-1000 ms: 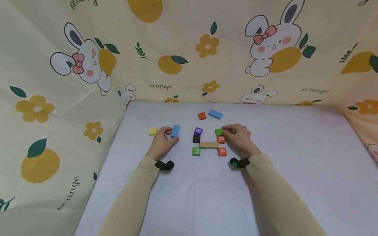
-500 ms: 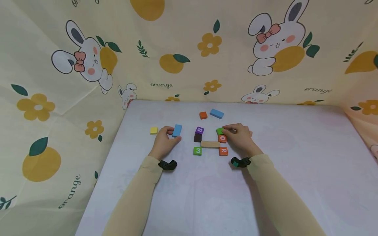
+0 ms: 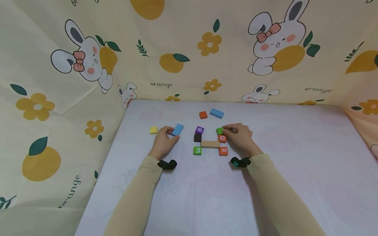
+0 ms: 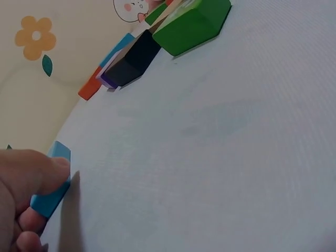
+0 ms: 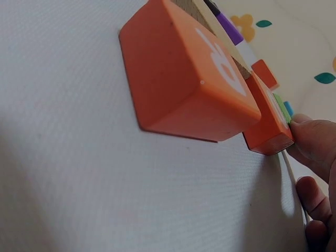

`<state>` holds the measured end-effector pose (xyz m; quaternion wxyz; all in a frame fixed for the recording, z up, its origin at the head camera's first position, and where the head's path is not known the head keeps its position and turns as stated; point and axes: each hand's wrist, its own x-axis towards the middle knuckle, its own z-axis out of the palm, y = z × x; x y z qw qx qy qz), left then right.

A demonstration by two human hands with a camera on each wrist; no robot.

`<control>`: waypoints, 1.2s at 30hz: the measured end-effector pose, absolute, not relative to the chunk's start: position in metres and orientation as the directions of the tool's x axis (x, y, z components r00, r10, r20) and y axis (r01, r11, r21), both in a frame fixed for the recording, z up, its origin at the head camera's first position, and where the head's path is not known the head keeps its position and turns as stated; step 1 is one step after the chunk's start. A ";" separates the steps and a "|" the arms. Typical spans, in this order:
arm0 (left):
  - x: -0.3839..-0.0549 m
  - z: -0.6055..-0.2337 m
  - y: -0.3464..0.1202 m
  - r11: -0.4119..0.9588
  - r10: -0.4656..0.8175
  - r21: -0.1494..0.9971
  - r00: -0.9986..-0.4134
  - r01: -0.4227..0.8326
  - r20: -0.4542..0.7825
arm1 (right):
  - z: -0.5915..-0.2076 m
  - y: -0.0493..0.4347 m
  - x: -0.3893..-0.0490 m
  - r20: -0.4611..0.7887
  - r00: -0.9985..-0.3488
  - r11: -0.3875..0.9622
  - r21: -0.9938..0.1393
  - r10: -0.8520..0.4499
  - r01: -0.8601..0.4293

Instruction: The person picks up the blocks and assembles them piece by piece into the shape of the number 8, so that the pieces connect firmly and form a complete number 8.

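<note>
My left hand [image 3: 164,141] pinches a blue rectangular block [image 3: 178,129]; in the left wrist view the thumb [image 4: 55,170] lies against this block, fingers behind it. My right hand [image 3: 240,138] holds a green block [image 3: 219,130] by its right side. Just below that stands an orange block marked 0 [image 3: 222,139], touching a plain wooden bar [image 3: 210,144]. An orange block marked R [image 3: 223,151] sits at the bar's lower right, a green block marked 3 [image 3: 197,150] at its lower left. Above the bar's left end are a black block [image 3: 198,138] and a purple block marked 8 [image 3: 199,130].
Behind the arrangement lie a small orange block [image 3: 203,115] and another blue block [image 3: 217,113]. A yellow block [image 3: 153,130] lies left of my left hand. The white table [image 3: 189,196] meets a patterned cloth backdrop [image 3: 183,39] at the back and sides.
The blue block in my left hand has turned clockwise, its far end swinging right. My right hand stays at the green block. The whole head view shifted slightly.
</note>
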<state>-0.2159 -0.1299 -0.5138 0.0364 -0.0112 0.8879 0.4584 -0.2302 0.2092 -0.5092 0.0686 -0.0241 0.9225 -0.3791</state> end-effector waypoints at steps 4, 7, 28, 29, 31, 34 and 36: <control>-0.216 -0.514 -0.129 0.583 0.009 0.811 -0.997 -0.061 -0.081 | -0.508 0.210 -0.230 -0.110 -0.988 0.713 -0.702 -0.106 0.002; -0.216 -0.513 -0.129 0.580 0.012 0.812 -0.996 -0.061 -0.083 | -0.508 0.211 -0.230 -0.113 -0.988 0.715 -0.699 -0.108 0.002; -0.223 -0.506 -0.131 0.587 0.099 0.810 -0.992 -0.007 -0.081 | -0.504 0.212 -0.230 -0.099 -0.991 0.700 -0.714 -0.093 0.006; -0.225 -0.503 -0.127 0.583 0.114 0.813 -0.990 -0.003 -0.085 | -0.504 0.212 -0.229 -0.099 -0.991 0.699 -0.715 -0.092 0.006; -0.230 -0.498 -0.118 0.584 0.146 0.812 -0.985 0.014 -0.088 | -0.505 0.212 -0.229 -0.097 -0.991 0.697 -0.717 -0.092 0.006; -0.240 -0.488 -0.098 0.601 0.201 0.798 -0.974 0.037 -0.106 | -0.508 0.213 -0.229 -0.096 -0.991 0.693 -0.721 -0.094 0.004; -0.248 -0.483 -0.084 0.617 0.235 0.785 -0.966 0.061 -0.109 | -0.510 0.212 -0.230 -0.096 -0.990 0.690 -0.724 -0.100 0.000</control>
